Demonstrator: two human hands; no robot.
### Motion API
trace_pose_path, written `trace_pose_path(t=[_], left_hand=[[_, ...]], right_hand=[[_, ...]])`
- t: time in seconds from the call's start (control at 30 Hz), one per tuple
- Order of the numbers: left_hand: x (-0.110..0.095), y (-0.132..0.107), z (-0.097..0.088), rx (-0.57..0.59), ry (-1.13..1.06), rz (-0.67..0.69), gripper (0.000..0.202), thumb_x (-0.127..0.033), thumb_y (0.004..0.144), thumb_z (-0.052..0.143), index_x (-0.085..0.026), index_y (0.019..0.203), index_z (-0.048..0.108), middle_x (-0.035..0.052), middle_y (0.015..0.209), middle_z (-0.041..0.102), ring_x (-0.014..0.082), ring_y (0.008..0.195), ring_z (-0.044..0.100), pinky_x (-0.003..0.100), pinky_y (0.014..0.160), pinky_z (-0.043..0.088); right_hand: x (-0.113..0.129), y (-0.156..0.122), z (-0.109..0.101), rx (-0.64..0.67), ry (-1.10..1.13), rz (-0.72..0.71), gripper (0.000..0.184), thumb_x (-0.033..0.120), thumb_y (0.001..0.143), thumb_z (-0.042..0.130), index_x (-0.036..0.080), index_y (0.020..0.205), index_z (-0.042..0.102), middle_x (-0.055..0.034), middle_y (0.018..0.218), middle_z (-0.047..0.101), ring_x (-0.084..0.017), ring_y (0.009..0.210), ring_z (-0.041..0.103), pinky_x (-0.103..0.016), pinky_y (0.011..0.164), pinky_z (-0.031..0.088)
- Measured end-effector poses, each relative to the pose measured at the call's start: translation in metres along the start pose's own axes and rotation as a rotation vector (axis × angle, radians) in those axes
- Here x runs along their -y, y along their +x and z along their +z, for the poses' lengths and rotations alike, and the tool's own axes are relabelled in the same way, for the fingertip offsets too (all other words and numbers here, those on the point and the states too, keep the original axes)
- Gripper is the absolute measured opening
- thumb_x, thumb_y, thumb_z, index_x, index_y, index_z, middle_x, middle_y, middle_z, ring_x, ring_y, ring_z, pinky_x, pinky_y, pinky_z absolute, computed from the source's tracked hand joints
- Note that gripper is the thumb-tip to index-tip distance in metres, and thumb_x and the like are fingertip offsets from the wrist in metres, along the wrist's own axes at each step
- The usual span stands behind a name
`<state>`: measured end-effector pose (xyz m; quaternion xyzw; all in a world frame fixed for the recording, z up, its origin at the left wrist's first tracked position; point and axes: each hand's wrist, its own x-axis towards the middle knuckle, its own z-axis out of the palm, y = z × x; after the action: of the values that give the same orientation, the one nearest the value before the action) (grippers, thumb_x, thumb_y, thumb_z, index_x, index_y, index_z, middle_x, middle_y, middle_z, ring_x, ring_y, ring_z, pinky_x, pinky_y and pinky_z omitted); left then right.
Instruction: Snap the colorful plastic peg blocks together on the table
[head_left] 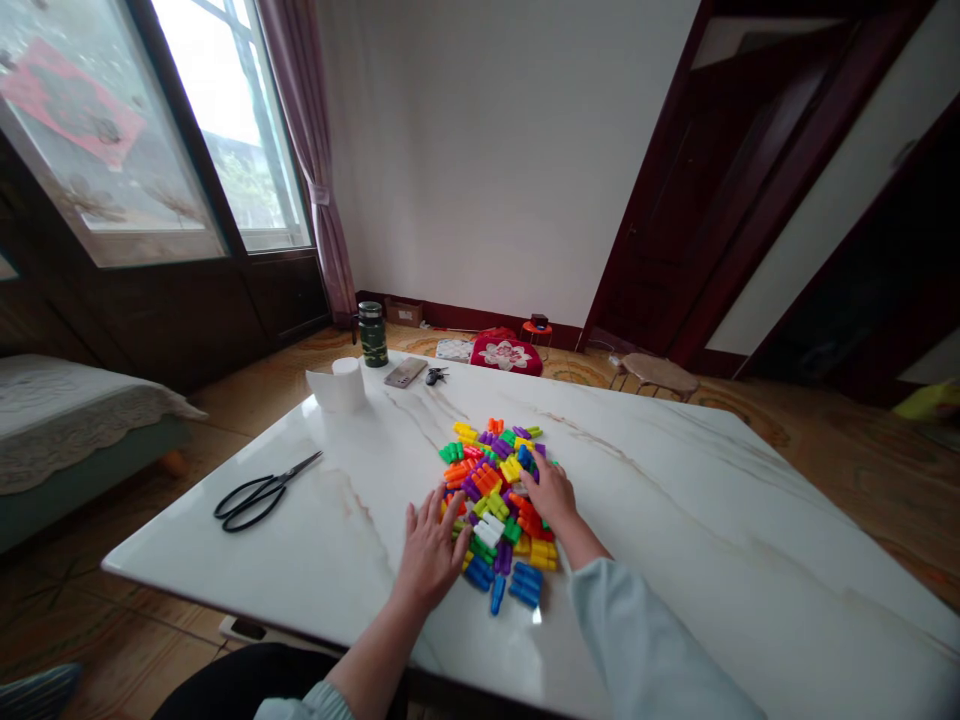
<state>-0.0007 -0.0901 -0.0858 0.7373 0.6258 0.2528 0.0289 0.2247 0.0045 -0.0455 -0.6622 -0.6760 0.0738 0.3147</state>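
A heap of bright plastic toy blocks [487, 480] in several colours lies on the white marbled table [660, 500]. My left hand [431, 548] rests at the heap's left side, fingers spread and touching the blocks there. On the right side, my right hand [551, 492] reaches over the blocks with its fingers apart, the tips partly hidden among them. A white block [489, 530] lies between the hands. Closest to me are blue blocks [526, 584] at the heap's front edge. Neither hand visibly lifts a block.
Black-handled scissors [262, 493] lie at the left. Toward the back left stand a white paper roll [345, 388] and a green camouflage bottle [372, 335], near a phone [406, 372] and keys [436, 376]. Beyond the table are a stool [658, 374] and a red cushion [506, 354].
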Motion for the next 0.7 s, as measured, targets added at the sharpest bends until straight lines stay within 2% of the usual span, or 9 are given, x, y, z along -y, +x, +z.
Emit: trace_pose_path(t=[0.07, 0.2, 0.3, 0.37, 0.43, 0.5, 0.57, 0.7], left_hand=[[0.0, 0.0, 0.0, 0.001, 0.0, -0.004, 0.049, -0.039, 0.097, 0.041, -0.028, 0.144, 0.044, 0.0114, 0.153, 0.04, 0.0285, 0.14, 0.036, 0.059, 0.115, 0.022], [-0.002, 0.001, -0.002, 0.017, 0.01, -0.011, 0.049, -0.04, 0.097, 0.041, -0.025, 0.144, 0.045, 0.013, 0.153, 0.039, 0.029, 0.141, 0.036, 0.06, 0.115, 0.022], [-0.002, 0.001, -0.001, 0.019, 0.019, -0.014, 0.05, -0.041, 0.097, 0.04, -0.023, 0.143, 0.046, 0.014, 0.154, 0.038, 0.0296, 0.141, 0.035, 0.059, 0.115, 0.022], [-0.002, 0.001, -0.001, 0.016, 0.021, -0.011, 0.05, -0.041, 0.097, 0.04, -0.023, 0.143, 0.047, 0.0139, 0.154, 0.038, 0.0297, 0.141, 0.035, 0.059, 0.115, 0.022], [-0.002, 0.001, 0.0, 0.015, 0.022, -0.007, 0.05, -0.041, 0.097, 0.039, -0.023, 0.143, 0.046, 0.0141, 0.154, 0.039, 0.03, 0.141, 0.035, 0.059, 0.115, 0.022], [-0.001, 0.0, 0.001, 0.011, 0.027, -0.004, 0.051, -0.041, 0.097, 0.039, -0.023, 0.144, 0.045, 0.0142, 0.153, 0.039, 0.0304, 0.141, 0.036, 0.059, 0.115, 0.022], [-0.001, 0.0, 0.002, 0.001, 0.037, -0.002, 0.051, -0.041, 0.097, 0.04, -0.023, 0.145, 0.044, 0.0136, 0.153, 0.039, 0.0303, 0.141, 0.036, 0.059, 0.115, 0.023], [0.0, -0.001, 0.004, -0.015, 0.061, 0.01, 0.051, -0.039, 0.097, 0.042, -0.024, 0.145, 0.044, 0.013, 0.154, 0.038, 0.0302, 0.141, 0.036, 0.058, 0.115, 0.023]], right_hand=[[0.016, -0.005, 0.009, 0.035, 0.05, -0.041, 0.043, 0.032, 0.083, 0.058, 0.021, 0.124, 0.064, -0.0122, 0.125, 0.066, -0.028, 0.118, 0.059, -0.044, 0.101, 0.044], [0.037, -0.026, 0.013, 0.078, 0.224, -0.251, 0.042, 0.033, 0.09, 0.049, 0.02, 0.129, 0.06, -0.0101, 0.134, 0.061, -0.023, 0.127, 0.053, -0.047, 0.112, 0.032], [0.036, -0.025, 0.004, 0.023, 0.315, -0.317, 0.037, 0.033, 0.093, 0.044, 0.021, 0.123, 0.063, -0.0079, 0.125, 0.067, -0.021, 0.119, 0.059, -0.044, 0.109, 0.037], [0.025, -0.013, -0.004, -0.039, 0.233, -0.223, 0.036, 0.03, 0.094, 0.038, 0.02, 0.114, 0.067, -0.008, 0.117, 0.069, -0.02, 0.112, 0.061, -0.039, 0.102, 0.044], [0.009, 0.004, -0.01, -0.035, 0.045, -0.055, 0.036, 0.027, 0.092, 0.038, 0.019, 0.108, 0.069, -0.0093, 0.112, 0.07, -0.021, 0.107, 0.062, -0.035, 0.096, 0.047], [-0.005, 0.02, -0.013, 0.033, -0.088, 0.054, 0.032, 0.028, 0.086, 0.047, 0.017, 0.105, 0.071, -0.0111, 0.108, 0.07, -0.023, 0.104, 0.063, -0.035, 0.093, 0.047], [-0.014, 0.031, -0.013, 0.118, -0.15, 0.09, 0.031, 0.029, 0.079, 0.059, 0.017, 0.104, 0.072, -0.0115, 0.107, 0.071, -0.026, 0.104, 0.062, -0.036, 0.092, 0.047], [-0.013, 0.041, -0.007, 0.254, -0.254, 0.141, 0.039, 0.026, 0.067, 0.069, 0.022, 0.106, 0.073, -0.0097, 0.113, 0.07, -0.031, 0.114, 0.057, -0.038, 0.091, 0.045]])
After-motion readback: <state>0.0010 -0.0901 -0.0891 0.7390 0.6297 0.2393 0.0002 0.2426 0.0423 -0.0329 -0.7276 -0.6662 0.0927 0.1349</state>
